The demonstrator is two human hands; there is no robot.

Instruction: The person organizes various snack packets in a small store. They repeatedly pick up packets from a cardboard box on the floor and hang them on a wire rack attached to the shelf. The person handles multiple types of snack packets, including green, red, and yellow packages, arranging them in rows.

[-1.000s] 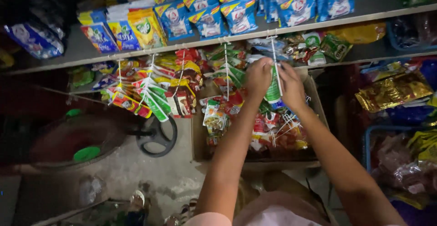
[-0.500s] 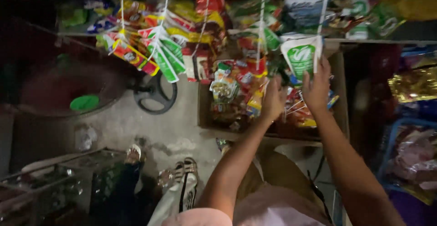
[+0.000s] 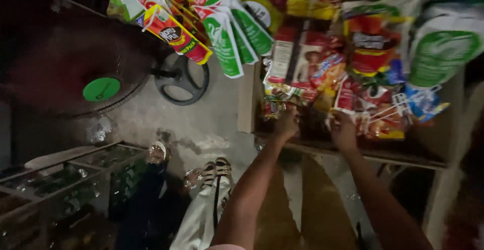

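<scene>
Two bare arms reach down into one open brown cardboard box (image 3: 428, 144) on the floor, heaped with crinkly red, yellow and green snack sachets (image 3: 373, 114), the left hand (image 3: 286, 125) and right hand (image 3: 344, 131) both knuckles-up among them, grip impossible to tell in the dimness.

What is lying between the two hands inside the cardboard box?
In the head view, a dim stretch of box interior, with hanging snack sachets just above it, separates the left hand from the right hand in the cardboard box.
</scene>
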